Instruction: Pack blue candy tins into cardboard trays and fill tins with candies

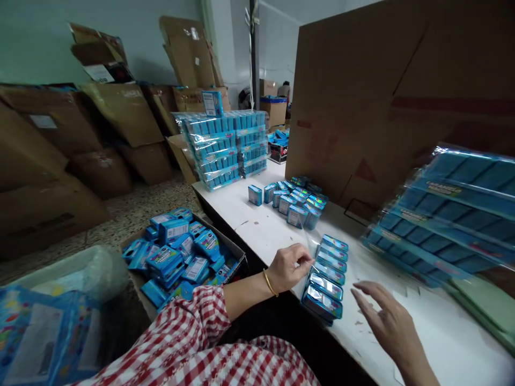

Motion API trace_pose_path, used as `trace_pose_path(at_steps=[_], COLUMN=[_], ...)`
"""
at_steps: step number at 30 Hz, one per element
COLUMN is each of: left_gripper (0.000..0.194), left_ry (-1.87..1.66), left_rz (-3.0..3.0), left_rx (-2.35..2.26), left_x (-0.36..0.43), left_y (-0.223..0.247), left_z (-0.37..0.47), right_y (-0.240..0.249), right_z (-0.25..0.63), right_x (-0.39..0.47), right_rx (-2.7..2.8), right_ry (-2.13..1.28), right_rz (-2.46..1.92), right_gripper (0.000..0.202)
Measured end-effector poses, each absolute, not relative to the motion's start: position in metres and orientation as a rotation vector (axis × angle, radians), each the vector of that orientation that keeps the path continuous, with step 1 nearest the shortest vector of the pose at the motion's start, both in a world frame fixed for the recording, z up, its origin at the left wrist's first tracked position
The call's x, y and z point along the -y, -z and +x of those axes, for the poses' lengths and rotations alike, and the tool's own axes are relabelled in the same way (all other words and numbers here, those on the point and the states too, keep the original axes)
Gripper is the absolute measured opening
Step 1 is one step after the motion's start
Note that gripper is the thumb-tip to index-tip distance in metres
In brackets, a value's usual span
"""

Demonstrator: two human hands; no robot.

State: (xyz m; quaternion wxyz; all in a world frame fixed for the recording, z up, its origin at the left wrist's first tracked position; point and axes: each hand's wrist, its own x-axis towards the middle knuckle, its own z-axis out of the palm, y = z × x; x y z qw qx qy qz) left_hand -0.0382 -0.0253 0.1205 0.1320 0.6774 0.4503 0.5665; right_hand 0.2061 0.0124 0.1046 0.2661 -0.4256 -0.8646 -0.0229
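A row of small blue boxes (330, 264) stands on the white table in front of me, with shiny clear plastic about it. My left hand (290, 266) is closed in a pinch at the left side of this row, on what looks like the edge of a clear plastic film (309, 240). To the right of the row, my right hand (387, 317) hovers with thumb and fingers apart, holding nothing. Farther back on the table, a loose group of similar blue boxes (296, 215) stands upright.
Film-wrapped packs are stacked at the table's far end (219, 153) and on the right (450, 214). A carton of loose blue boxes (177, 252) sits left of the table. One large cardboard box (350, 91) walls the table's back. Brown cartons (120, 115) line the wall.
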Motion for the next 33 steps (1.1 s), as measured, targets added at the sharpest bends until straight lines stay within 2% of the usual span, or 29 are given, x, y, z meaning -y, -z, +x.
trace_pose_path(at_steps=[3,5,8,12,16,20,23,26,28,30,33], left_gripper=[0.017,0.023,0.029,0.03,0.026,0.008,0.035,0.053,0.06,0.061,0.064], left_ry=[-1.606,-1.588,-1.568,-1.584,-1.597,-1.408,-1.35,-1.417,-1.441,-1.569,-1.692], left_rz=[2.15,2.199,2.243,2.242,2.194,1.945,1.431,0.915,0.68,0.695,0.77], left_rx=[-1.478,-1.568,-1.599,-1.543,-1.52,-1.657,-1.651,-1.378,-1.172,-0.9,-0.626], left_x=[0.017,0.011,0.009,0.02,0.022,-0.017,-0.062,-0.089,-0.09,-0.081,-0.069], left_y=[-0.117,-0.115,-0.114,-0.121,-0.122,-0.105,-0.098,-0.116,-0.141,-0.17,-0.197], left_z=[-0.034,-0.03,-0.024,-0.024,-0.035,-0.052,-0.055,-0.046,-0.037,-0.033,-0.035], right_y=[-0.126,-0.133,-0.129,-0.11,-0.097,-0.096,-0.104,-0.127,-0.149,-0.171,-0.19], right_z=[0.171,0.147,0.131,0.146,0.175,0.187,0.177,0.164,0.161,0.16,0.156], right_x=[0.006,0.015,0.012,-0.007,-0.032,-0.069,-0.095,-0.11,-0.112,-0.108,-0.101], right_rx=[2.125,2.086,2.18,2.251,2.202,2.122,2.004,1.786,1.671,1.534,1.274], right_ry=[0.388,0.522,0.413,0.261,0.335,0.208,0.12,0.19,0.268,0.318,0.217], right_rz=[-1.01,-1.012,-1.018,-1.062,-1.579,-1.879,-1.783,-1.538,-1.313,-1.134,-1.004], right_gripper=[0.046,0.043,0.034,0.032,0.034,0.035,0.037,0.04,0.04,0.039,0.047])
